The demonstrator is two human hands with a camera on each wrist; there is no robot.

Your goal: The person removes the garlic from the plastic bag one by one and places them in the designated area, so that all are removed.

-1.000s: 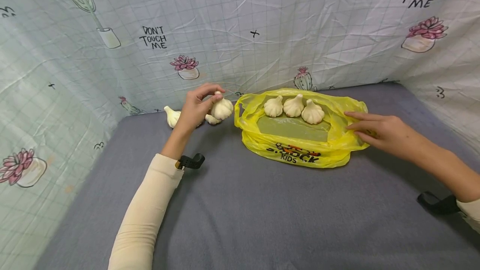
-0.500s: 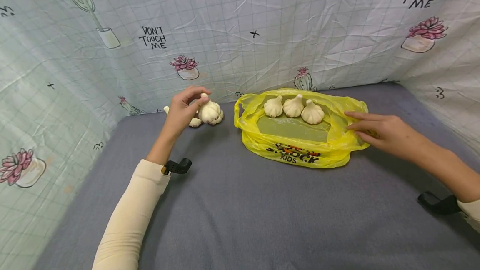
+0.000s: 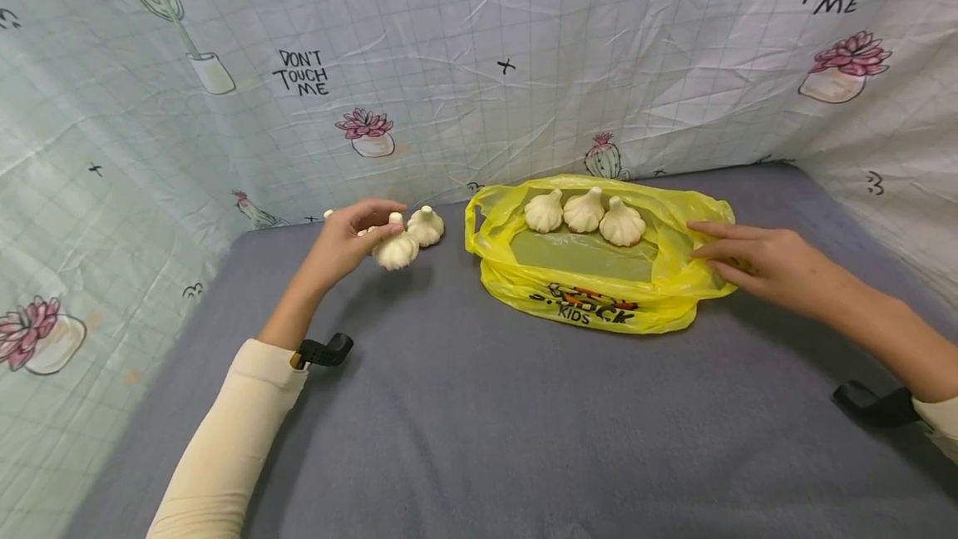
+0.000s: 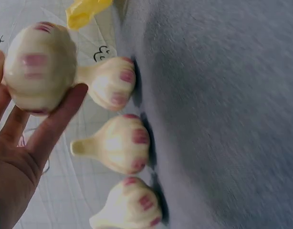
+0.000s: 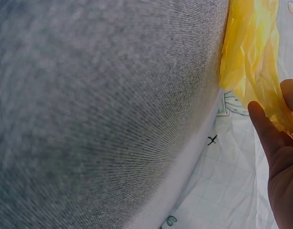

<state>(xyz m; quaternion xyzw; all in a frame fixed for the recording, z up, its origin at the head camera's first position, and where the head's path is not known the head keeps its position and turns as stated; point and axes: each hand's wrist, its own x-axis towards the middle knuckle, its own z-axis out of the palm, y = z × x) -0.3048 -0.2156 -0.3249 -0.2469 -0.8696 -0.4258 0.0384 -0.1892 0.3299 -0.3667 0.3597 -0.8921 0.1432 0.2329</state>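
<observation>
My left hand (image 3: 348, 241) pinches a white garlic bulb (image 3: 397, 251) by its stem end, raised close over the cloth. In the left wrist view the held garlic bulb (image 4: 40, 69) shows pink marks on its underside. Three more bulbs stand in a row beyond it: a near-end bulb (image 4: 130, 205), a middle bulb (image 4: 122, 144) and a far bulb (image 4: 110, 83). From the head, the hand partly hides this row. My right hand (image 3: 778, 266) holds the right edge of a yellow plastic bag (image 3: 591, 306) between fingers and thumb. Three garlic bulbs (image 3: 584, 210) sit inside its open mouth.
Grey cloth (image 3: 479, 431) covers the table. A patterned curtain (image 3: 449, 40) rises behind the bag and the row of bulbs, and continues along both sides. The bag's left handle loop (image 3: 473, 223) stands up toward the bulbs.
My left hand has moved left and nearer to me with the garlic bulb, uncovering the rightmost bulb of the row. The right hand stays at the bag's edge.
</observation>
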